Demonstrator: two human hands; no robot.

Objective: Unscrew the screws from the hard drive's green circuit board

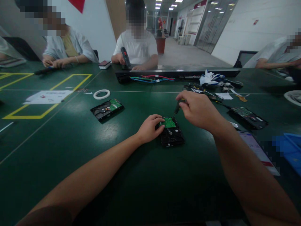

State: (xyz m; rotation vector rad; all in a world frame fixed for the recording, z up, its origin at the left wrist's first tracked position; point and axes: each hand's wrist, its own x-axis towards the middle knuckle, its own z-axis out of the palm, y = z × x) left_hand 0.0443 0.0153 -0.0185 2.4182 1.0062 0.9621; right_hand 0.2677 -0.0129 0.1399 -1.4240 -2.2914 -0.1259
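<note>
A black hard drive (pixel 172 137) with a green circuit board (pixel 169 122) lies on the table in front of me. My left hand (pixel 151 128) grips its left side, fingers over the board's edge and the thumb lower down. Above the drive's upper right corner, my right hand (pixel 196 108) is closed around the handle of a dark screwdriver (pixel 177 108). The screwdriver slants down, its tip at or very near the board's right edge; whether it sits in a screw is too small to tell.
Another hard drive (pixel 107 110) and a white tape roll (pixel 101 94) lie left. To the right are a third drive (pixel 248 117), a printed sheet (pixel 257 152) and a blue basket (pixel 293 147). Cables (pixel 150 79) and white gloves (pixel 209 78) lie ahead; several people sit around the table.
</note>
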